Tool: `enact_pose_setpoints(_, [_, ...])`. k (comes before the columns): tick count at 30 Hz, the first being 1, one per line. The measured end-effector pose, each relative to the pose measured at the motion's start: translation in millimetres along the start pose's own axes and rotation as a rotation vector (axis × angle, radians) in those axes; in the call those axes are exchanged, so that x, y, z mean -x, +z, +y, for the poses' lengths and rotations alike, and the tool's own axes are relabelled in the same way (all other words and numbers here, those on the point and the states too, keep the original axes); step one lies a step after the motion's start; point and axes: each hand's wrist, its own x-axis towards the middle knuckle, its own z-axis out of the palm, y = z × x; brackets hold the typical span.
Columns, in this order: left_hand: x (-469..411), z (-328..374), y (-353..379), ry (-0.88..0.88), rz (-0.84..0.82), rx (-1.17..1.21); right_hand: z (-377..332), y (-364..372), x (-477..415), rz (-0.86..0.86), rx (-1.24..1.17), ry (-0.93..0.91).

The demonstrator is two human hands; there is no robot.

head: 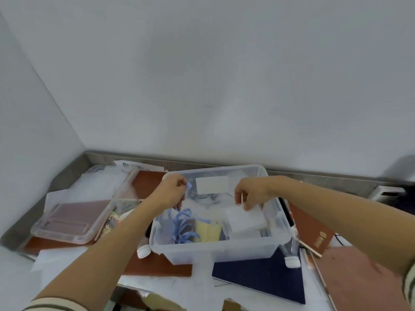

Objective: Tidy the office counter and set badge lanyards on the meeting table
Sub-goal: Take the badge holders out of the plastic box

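Note:
A clear plastic bin (213, 250) stands on the counter in front of me. Inside it lie blue lanyards (183, 227) in a loose tangle, yellow paper (208, 230) and a white card holder (243, 218). My left hand (173, 191) is over the bin's left side, fingers closed on a blue lanyard strap that trails down into the tangle. My right hand (249, 191) is over the right side, pinching the top edge of the white card holder.
The bin's clear lid (76, 212) lies upturned at the left. A dark blue notebook (265, 274) sits under the bin's front, a red booklet (312, 234) to its right, and a plastic bottle (290, 252) leans against the bin. Papers cover the counter's front.

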Motion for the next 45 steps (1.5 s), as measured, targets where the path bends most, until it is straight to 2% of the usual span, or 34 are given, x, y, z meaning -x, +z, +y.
enact_pose_setpoints(6, [8.1, -7.7, 35.3, 0.086, -0.191, -0.622, -4.6, 47.9, -10.7, -0.051, 0.481, 0.102])
enact_pose_setpoints(8, [13.2, -17.4, 42.8, 0.106, -0.259, -0.801, -5.6, 60.6, -12.2, -0.012, 0.547, 0.131])
enact_pose_setpoints(11, [16.2, -28.5, 48.2, 0.127, -0.330, -0.941, -7.1, 69.9, -12.0, 0.026, 0.547, 0.143])
enact_pose_setpoints(14, [11.5, -34.0, 51.2, 0.113, -0.383, -0.963, -11.4, 75.3, -9.1, 0.007, 0.498, 0.133])
enact_pose_setpoints(19, [11.1, -30.7, 54.1, 0.039, -0.547, -0.953, -19.2, 81.8, -6.7, -0.011, 0.563, 0.157])
enact_pose_setpoints(23, [12.8, -27.3, 51.6, 0.135, -0.449, -1.036, -23.4, 77.8, 1.6, 0.023, 0.461, 0.188])
enact_pose_setpoints(28, [6.0, 4.8, 31.2, 0.270, -0.268, -1.003, -24.3, 46.3, 41.6, 0.349, 0.278, 0.124])
enact_pose_setpoints(33, [17.8, 83.2, 41.3, 0.390, -0.157, -1.042, 4.7, 32.3, 117.5, 0.654, 0.260, 0.162])
enact_pose_setpoints(36, [39.6, 137.7, 81.4, 0.497, -0.128, -1.016, 45.3, 48.2, 172.5, 0.720, 0.244, 0.299])
enact_pose_setpoints(40, [82.8, 196.4, 162.3, 0.681, -0.102, -0.951, 101.2, 89.1, 254.8, 0.709, 0.201, 0.481])
enact_pose_setpoints(45, [148.1, 261.5, 288.3, 0.918, -0.211, -0.879, 167.5, 161.3, 372.0, 0.702, 0.131, 0.740])
